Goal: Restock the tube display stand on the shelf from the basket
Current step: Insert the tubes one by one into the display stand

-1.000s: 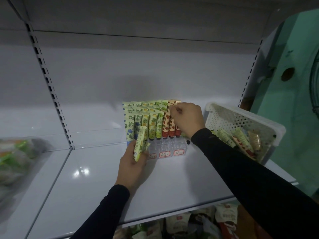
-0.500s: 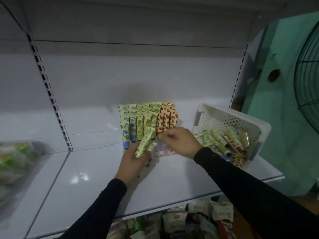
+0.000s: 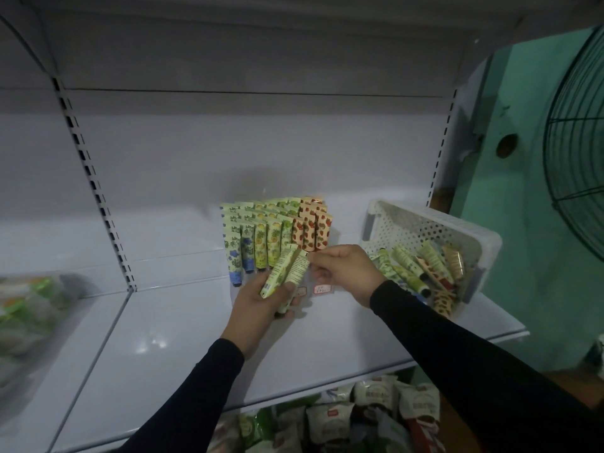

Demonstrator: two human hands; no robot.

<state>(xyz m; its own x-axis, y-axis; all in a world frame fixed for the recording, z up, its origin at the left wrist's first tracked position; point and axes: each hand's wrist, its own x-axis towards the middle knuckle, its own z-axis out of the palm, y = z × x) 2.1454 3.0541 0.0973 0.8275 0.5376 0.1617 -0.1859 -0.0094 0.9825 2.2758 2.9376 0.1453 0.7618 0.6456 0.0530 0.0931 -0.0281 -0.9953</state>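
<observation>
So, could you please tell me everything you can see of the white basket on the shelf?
The white perforated plastic basket sits at the right end of the pale shelf, right of the tube display stand. It is rectangular, its walls dotted with round holes under a solid rim, with grey corner posts. It appears tilted, open side toward the camera. Loose green, cream and red-patterned tubes lie heaped inside. Neither hand touches it.

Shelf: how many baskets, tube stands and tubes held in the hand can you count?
basket: 1
tube stand: 1
held tubes, in the left hand: 2
Total: 4
</observation>
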